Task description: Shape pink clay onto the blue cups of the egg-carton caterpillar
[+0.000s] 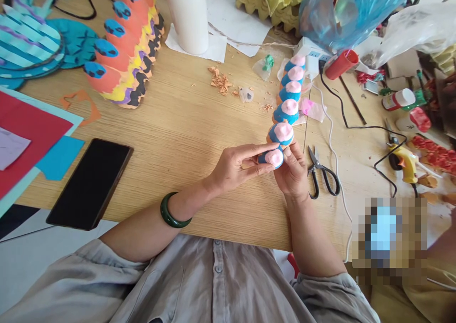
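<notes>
A strip of egg-carton cups (286, 112), blue with pink dabs on the tips and orange along the side, stretches away from me over the table. Both hands are at its near end. My left hand (245, 164) has thumb and fingers closed around the nearest cup from the left. On the right, my right hand (294, 171) grips the same end, thumb on its side and fingers partly hidden beneath. Black-handled scissors (322, 173) lie just right of my right hand.
A painted orange egg-carton piece (124, 52), a white bottle (187, 16) and a phone (90, 183) are at left. Right are a power strip (309, 50), cables, a yellow glue gun (404, 161) and paint bottles (399, 99). Another person's sleeve (409, 299) shows lower right.
</notes>
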The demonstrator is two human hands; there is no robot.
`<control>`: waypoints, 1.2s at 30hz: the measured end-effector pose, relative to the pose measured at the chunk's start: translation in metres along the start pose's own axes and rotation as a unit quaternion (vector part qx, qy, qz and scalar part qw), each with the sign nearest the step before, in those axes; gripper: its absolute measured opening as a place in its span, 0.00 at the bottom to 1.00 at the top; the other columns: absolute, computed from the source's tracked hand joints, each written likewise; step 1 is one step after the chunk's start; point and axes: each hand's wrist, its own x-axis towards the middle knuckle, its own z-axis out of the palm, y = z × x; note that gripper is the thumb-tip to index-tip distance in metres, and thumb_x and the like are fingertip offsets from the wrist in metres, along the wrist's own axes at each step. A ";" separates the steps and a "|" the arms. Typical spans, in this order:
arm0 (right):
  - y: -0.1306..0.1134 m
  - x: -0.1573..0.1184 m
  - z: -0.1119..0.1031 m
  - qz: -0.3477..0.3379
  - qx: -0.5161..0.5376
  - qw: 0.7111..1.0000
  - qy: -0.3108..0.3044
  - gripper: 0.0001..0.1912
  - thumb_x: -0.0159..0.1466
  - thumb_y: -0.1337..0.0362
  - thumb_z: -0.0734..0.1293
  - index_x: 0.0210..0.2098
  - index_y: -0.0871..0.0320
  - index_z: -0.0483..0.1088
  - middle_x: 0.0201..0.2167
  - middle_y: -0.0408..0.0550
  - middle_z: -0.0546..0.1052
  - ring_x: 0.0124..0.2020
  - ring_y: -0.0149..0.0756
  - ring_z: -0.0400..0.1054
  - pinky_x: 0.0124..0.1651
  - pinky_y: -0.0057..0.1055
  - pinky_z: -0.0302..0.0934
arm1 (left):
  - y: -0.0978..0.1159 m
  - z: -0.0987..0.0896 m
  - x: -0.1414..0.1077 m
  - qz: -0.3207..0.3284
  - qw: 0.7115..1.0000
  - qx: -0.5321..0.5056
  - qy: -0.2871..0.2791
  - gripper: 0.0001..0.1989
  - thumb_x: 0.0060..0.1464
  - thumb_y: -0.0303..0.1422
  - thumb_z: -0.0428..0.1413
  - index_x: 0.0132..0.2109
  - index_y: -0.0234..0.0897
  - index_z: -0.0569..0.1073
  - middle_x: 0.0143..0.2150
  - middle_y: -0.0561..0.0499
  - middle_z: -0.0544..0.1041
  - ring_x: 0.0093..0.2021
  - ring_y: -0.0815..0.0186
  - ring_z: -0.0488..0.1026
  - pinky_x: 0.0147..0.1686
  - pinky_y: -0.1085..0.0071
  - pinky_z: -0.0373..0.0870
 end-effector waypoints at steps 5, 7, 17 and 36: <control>-0.003 0.001 -0.002 -0.021 -0.004 1.000 0.007 0.19 0.56 0.45 0.82 0.41 0.45 0.79 0.37 0.40 0.85 0.46 0.41 0.80 0.51 0.39 0.76 | 0.006 0.000 0.002 0.001 1.000 -0.010 -0.020 0.21 0.67 0.41 0.64 0.63 0.40 0.82 0.59 0.46 0.86 0.53 0.61 0.86 0.51 0.71 0.86; -0.005 0.001 -0.002 -0.028 -0.006 1.000 0.007 0.20 0.56 0.45 0.82 0.42 0.44 0.79 0.37 0.41 0.85 0.46 0.41 0.81 0.53 0.39 0.76 | 0.010 0.001 0.002 -0.020 0.999 -0.032 -0.016 0.21 0.70 0.44 0.61 0.62 0.39 0.82 0.59 0.44 0.86 0.53 0.60 0.86 0.50 0.70 0.87; -0.002 -0.002 0.002 -0.060 -0.043 0.997 -0.005 0.17 0.60 0.48 0.81 0.42 0.46 0.77 0.32 0.38 0.84 0.34 0.38 0.80 0.44 0.39 0.79 | 0.013 0.006 0.004 -0.160 0.972 -0.168 0.042 0.31 0.60 0.48 0.69 0.62 0.39 0.67 0.44 0.50 0.81 0.36 0.64 0.85 0.37 0.68 0.87; 0.008 -0.005 0.002 -0.072 -0.115 0.991 -0.018 0.17 0.63 0.47 0.79 0.45 0.47 0.78 0.39 0.42 0.86 0.39 0.37 0.81 0.44 0.36 0.77 | 0.010 -0.003 0.010 -0.278 0.938 -0.209 0.018 0.29 0.56 0.42 0.72 0.60 0.35 0.77 0.53 0.43 0.83 0.40 0.64 0.86 0.42 0.67 0.86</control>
